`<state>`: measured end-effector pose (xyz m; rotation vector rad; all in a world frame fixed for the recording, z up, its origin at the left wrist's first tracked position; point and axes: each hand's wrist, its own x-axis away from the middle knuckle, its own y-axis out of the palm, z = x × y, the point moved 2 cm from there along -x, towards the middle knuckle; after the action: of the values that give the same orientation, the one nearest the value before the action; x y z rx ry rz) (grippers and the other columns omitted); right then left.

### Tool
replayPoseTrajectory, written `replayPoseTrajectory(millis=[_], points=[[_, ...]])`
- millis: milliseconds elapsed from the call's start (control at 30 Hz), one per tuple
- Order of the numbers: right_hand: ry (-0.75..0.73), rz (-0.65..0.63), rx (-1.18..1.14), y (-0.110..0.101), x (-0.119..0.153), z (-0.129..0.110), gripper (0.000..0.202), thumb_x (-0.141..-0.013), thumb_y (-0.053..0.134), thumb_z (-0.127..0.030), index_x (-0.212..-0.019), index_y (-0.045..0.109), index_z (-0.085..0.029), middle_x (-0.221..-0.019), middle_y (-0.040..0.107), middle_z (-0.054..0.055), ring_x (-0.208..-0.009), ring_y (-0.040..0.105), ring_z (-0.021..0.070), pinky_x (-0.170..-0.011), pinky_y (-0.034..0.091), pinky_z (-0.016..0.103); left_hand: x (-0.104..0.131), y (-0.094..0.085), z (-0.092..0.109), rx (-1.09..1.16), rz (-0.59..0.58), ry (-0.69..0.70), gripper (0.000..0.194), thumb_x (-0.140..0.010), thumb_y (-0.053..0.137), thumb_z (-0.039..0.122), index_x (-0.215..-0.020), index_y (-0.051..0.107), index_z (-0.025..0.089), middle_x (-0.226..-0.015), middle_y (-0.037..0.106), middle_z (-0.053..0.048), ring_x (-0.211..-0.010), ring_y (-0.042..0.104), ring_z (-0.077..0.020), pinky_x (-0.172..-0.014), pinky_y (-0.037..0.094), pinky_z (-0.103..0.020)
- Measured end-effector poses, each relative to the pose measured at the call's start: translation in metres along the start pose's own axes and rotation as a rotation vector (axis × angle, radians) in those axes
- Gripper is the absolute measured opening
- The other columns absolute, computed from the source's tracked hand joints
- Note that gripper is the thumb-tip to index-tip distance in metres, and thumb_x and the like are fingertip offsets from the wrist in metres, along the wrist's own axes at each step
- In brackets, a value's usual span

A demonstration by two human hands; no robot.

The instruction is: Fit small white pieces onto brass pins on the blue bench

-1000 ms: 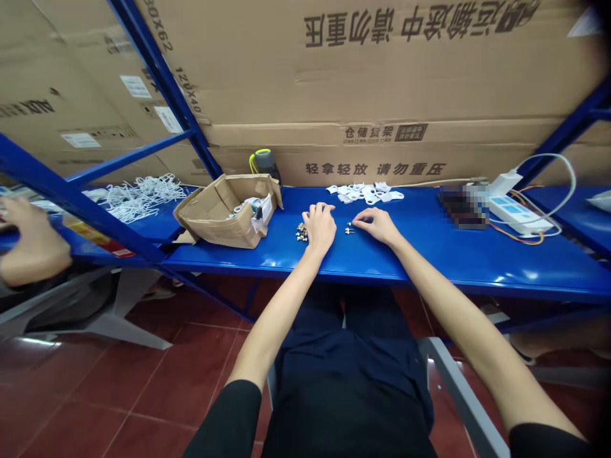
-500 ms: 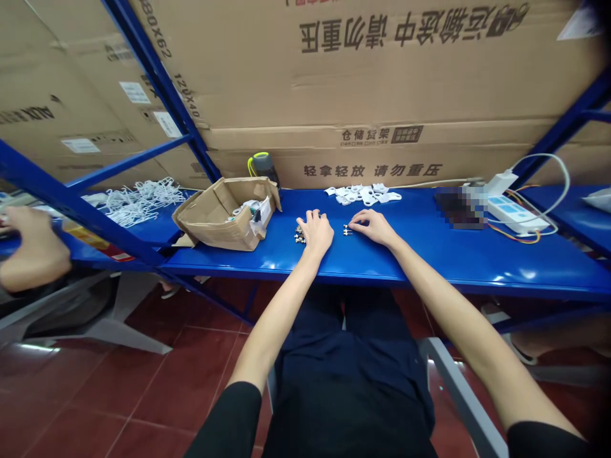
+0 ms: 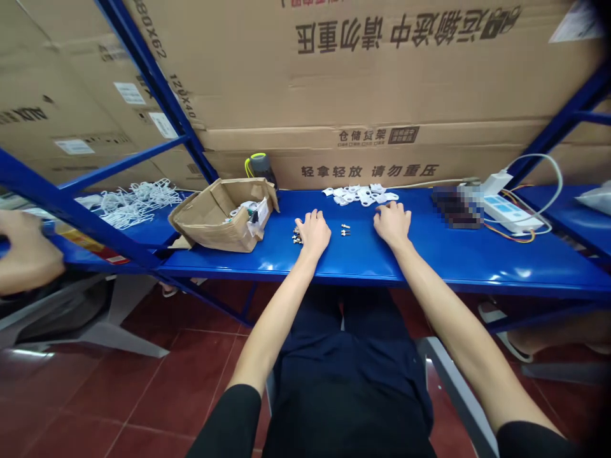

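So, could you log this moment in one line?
left hand: beside small-parts pile | right hand: near white pieces | between hands: loose small parts

Small parts (image 3: 296, 238) partly covered by the left hand (image 3: 316, 233), right hand (image 3: 394, 222) with fingertips hidden, perhaps touching white pieces (image 3: 387, 197), tiny fittings (image 3: 345, 233) between the hands too small to identify, dark object (image 3: 453, 208) pixelated, co-worker's hand (image 3: 31, 254) blurred, cut off at left

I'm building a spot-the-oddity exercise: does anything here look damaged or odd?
The open cardboard box left of the left hand has crumpled walls. On the cardboard backing, upper Chinese lettering is upside down; lower lines read upright. A patch beside the power strip is pixelated.
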<state>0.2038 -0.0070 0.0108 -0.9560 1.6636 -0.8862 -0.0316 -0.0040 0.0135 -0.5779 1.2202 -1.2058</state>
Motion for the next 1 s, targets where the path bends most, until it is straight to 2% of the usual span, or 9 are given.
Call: replayPoseTrajectory(millis=[167,300,367,533,700,800,900,1000], points=[[-0.029,-0.037,0.001,0.005,-0.002,0.002,0.043,-0.100,0.045,-0.023,-0.120,0.082,-0.014,-0.129,0.071,0.026,-0.123,0.059,0.0424,-0.098,0.048,0.054,-0.001,0.002,0.000,0.028,-0.017,0.050,0.048,-0.097,0.041,0.007,-0.128,0.074,0.022,-0.141,0.072,-0.016,-0.132,0.058,-0.0369,-0.112,0.033,-0.062],[-0.050,-0.065,-0.022,0.003,-0.004,0.001,0.046,-0.100,0.043,-0.019,-0.122,0.082,-0.011,-0.126,0.072,0.026,-0.120,0.063,0.0404,-0.099,0.050,0.050,-0.002,0.000,0.001,0.061,-0.038,0.095,0.053,-0.094,0.039,0.000,-0.123,0.076,0.025,-0.130,0.078,-0.012,-0.127,0.060,-0.0331,-0.107,0.036,-0.057],[-0.049,-0.072,-0.031,0.001,-0.004,0.001,0.047,-0.099,0.042,-0.016,-0.125,0.081,-0.011,-0.126,0.073,0.025,-0.120,0.064,0.0395,-0.101,0.051,0.049,-0.003,-0.001,0.002,0.081,-0.022,0.122,0.053,-0.094,0.039,-0.001,-0.124,0.076,0.025,-0.131,0.077,-0.011,-0.126,0.061,-0.0323,-0.106,0.037,-0.055],[-0.018,-0.070,-0.035,-0.003,-0.003,0.001,0.050,-0.098,0.042,-0.014,-0.131,0.079,-0.008,-0.132,0.072,0.027,-0.125,0.064,0.0419,-0.102,0.051,0.052,-0.003,0.002,0.001,0.061,-0.009,0.123,0.046,-0.100,0.041,0.008,-0.124,0.077,0.024,-0.145,0.070,-0.014,-0.132,0.055,-0.0360,-0.109,0.035,-0.059],[0.020,-0.098,-0.050,-0.005,-0.004,0.003,0.045,-0.094,0.047,-0.010,-0.120,0.084,-0.014,-0.126,0.076,0.021,-0.120,0.068,0.0370,-0.097,0.053,0.044,-0.001,0.004,0.001,0.048,-0.012,0.105,0.040,-0.103,0.042,0.016,-0.112,0.081,0.022,-0.129,0.075,-0.016,-0.125,0.055,-0.0385,-0.109,0.033,-0.062],[0.082,-0.098,-0.038,-0.010,-0.007,0.010,0.047,-0.090,0.050,-0.008,-0.125,0.081,-0.014,-0.126,0.077,0.020,-0.117,0.070,0.0359,-0.094,0.052,0.043,-0.001,0.000,0.003,0.018,0.011,0.096,0.036,-0.105,0.046,0.024,-0.110,0.082,0.021,-0.125,0.076,-0.017,-0.124,0.055,-0.0392,-0.107,0.035,-0.062],[0.123,-0.075,0.001,-0.016,-0.008,0.017,0.048,-0.091,0.048,-0.008,-0.128,0.079,-0.012,-0.130,0.075,0.022,-0.123,0.067,0.0379,-0.098,0.051,0.046,-0.001,-0.003,0.004,-0.050,-0.007,0.095,0.036,-0.107,0.046,0.027,-0.114,0.081,0.022,-0.127,0.077,-0.014,-0.123,0.056,-0.0378,-0.106,0.037,-0.060],[0.130,-0.070,0.030,-0.020,-0.006,0.019,0.044,-0.093,0.048,-0.011,-0.123,0.080,-0.012,-0.130,0.073,0.023,-0.122,0.067,0.0377,-0.099,0.050,0.048,-0.003,-0.004,0.004,-0.080,-0.033,0.093,0.037,-0.109,0.046,0.025,-0.124,0.079,0.026,-0.133,0.075,-0.012,-0.125,0.056,-0.0360,-0.106,0.037,-0.058]])
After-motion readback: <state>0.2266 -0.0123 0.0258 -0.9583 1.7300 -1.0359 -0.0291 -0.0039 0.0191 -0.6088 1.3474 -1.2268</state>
